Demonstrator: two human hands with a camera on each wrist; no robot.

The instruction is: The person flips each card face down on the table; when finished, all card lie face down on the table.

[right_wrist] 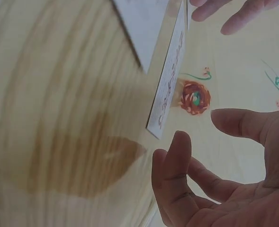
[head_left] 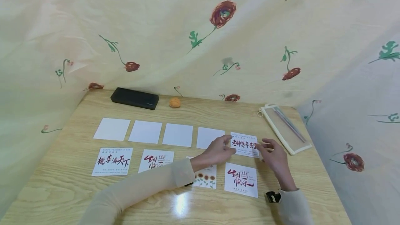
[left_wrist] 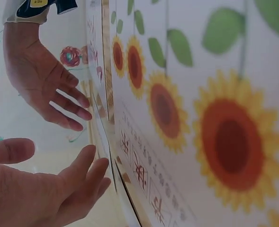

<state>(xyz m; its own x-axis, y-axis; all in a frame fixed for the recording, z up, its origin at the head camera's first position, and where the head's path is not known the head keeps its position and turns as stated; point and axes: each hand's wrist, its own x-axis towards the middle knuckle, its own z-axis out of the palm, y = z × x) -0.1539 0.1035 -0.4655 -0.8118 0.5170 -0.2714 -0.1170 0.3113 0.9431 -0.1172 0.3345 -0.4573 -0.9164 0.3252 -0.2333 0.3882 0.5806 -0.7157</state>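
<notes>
A white card with red Chinese lettering [head_left: 243,144] lies on the table at the right end of the back row. My left hand [head_left: 217,151] is at its left side, with fingertips close to the edge. On the other side, my right hand [head_left: 275,156] has its fingertips right at the card's right edge. The right wrist view shows the thumb and fingers of the right hand [right_wrist: 220,189] spread apart, with nothing between them. Loosely bent fingers show on the left hand [left_wrist: 44,189] in the left wrist view. The left forearm partly covers a sunflower card [head_left: 205,180].
White blank-faced cards [head_left: 177,135] fill the rest of the back row. In front lie a lettered card [head_left: 112,161] and two birthday cards, one at the right [head_left: 241,180]. A black case [head_left: 134,98], an orange ball-like object [head_left: 175,102] and a zip pouch [head_left: 285,127] stand behind.
</notes>
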